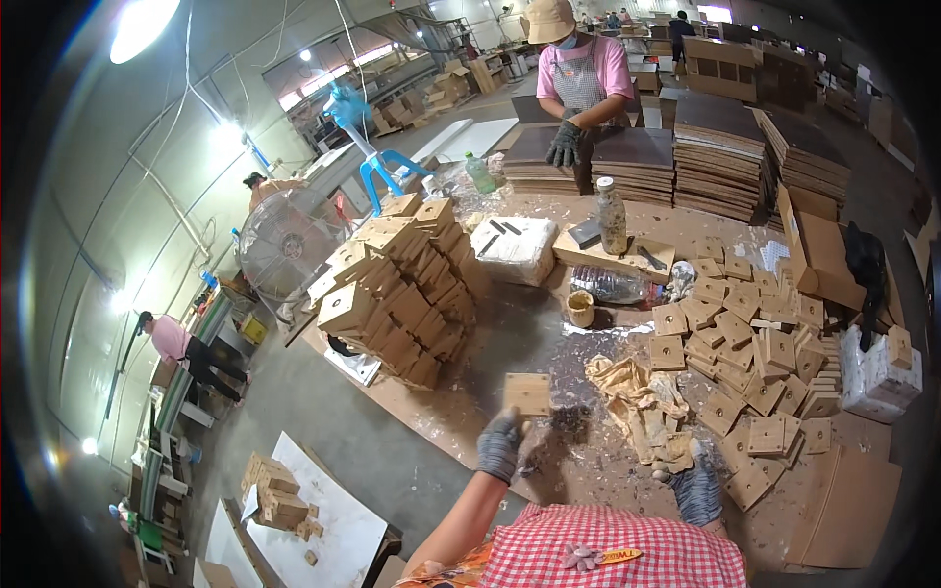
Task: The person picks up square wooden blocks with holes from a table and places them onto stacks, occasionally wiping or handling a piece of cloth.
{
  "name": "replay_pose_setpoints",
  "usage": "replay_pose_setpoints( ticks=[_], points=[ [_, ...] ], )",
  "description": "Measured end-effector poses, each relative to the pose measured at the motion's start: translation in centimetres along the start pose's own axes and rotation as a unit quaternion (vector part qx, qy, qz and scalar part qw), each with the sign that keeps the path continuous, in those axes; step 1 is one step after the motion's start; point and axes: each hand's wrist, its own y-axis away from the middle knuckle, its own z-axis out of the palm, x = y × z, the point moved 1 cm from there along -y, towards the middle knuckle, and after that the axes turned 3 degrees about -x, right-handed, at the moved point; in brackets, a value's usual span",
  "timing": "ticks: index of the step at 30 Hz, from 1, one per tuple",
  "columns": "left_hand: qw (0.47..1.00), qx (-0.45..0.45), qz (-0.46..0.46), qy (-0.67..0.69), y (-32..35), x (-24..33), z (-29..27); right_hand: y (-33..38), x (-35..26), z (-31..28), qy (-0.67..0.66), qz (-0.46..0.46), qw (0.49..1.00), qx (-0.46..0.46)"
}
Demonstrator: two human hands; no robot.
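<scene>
My left hand (500,446), in a grey striped glove, grips a flat wooden block (527,394) by its near edge. The block has small dark holes and is raised over the table's near edge. My right hand (696,492), gloved the same way with bare fingertips, is closed on the lower end of a crumpled, stained yellowish cloth (627,397). The rest of that cloth spreads over the table. Right of it lies a loose heap of similar wooden blocks (745,343), each with a dark hole. A tall stack of blocks (402,294) stands on the left.
A small tub (581,309), a plastic bottle lying down (613,285) and a stained upright bottle (612,216) stand mid-table. Behind are a white wrapped bundle (513,250) and stacked dark boards (720,157). A co-worker (583,78) in gloves stands across the table. A fan (294,245) is at left.
</scene>
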Motion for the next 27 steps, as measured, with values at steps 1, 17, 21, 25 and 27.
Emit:
replay_pose_setpoints(
  ticks=[1, 17, 21, 25, 27],
  points=[
    [1.000, -0.009, 0.016, 0.002, -1.0, 0.9, -1.1, 0.2, -0.3, 0.6, -0.008, -0.010, 1.000, 0.000],
    [0.964, 0.193, -0.073, 0.168, -8.4, 0.7, -11.6, -0.5, 0.9, -0.3, -0.013, 0.038, 0.998, -0.048],
    [0.970, 0.172, -0.071, 0.156, -9.6, 0.9, -9.9, 0.0, 0.5, 0.1, -0.020, 0.035, 0.999, -0.015],
    [0.965, 0.150, -0.133, 0.167, -11.5, 2.0, -4.3, -0.3, 0.5, -0.9, -0.012, 0.036, 0.999, -0.017],
    [0.975, 0.142, -0.141, 0.094, -13.8, 1.3, -3.0, 0.1, 0.3, -0.5, 0.004, 0.017, 1.000, 0.007]
  ],
)
